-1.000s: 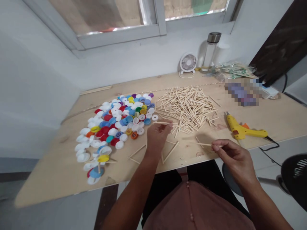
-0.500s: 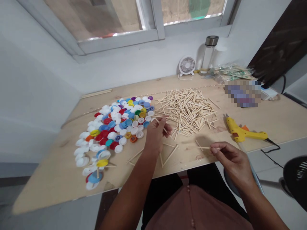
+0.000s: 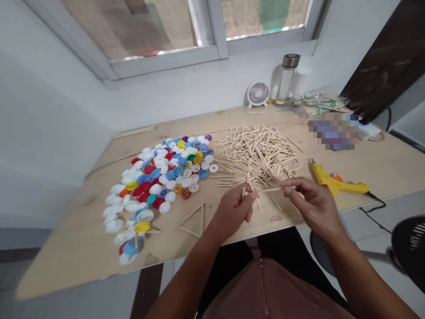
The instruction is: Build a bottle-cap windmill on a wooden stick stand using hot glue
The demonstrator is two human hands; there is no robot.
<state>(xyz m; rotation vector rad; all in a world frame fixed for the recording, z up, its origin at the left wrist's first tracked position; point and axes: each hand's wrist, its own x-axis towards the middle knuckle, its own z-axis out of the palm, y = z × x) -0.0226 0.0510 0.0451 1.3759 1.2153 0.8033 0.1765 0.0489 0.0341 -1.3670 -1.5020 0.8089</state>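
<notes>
My left hand [image 3: 236, 204] is closed on short wooden sticks near the table's front edge. In my right hand [image 3: 308, 197], thumb and fingers pinch one end of a thin wooden stick [image 3: 272, 190], whose other end points at my left fingertips. Behind both hands spreads a large pile of wooden sticks [image 3: 259, 153]. A triangle of sticks [image 3: 202, 219] lies flat left of my left hand. One loose stick [image 3: 275, 202] rests between my hands. Many coloured bottle caps [image 3: 156, 186] cover the table's left part.
A yellow glue gun [image 3: 338, 179] lies at the right with its cord over the edge. Along the back stand a small white fan [image 3: 258, 94] and a glass bottle [image 3: 287, 79], beside bagged sticks [image 3: 318, 103]. A black chair [image 3: 410, 243] is at the right.
My left hand has moved right and nearer to me, uncovering the stick triangle. My right hand has moved slightly up and left with its stick, so the hands are closer together.
</notes>
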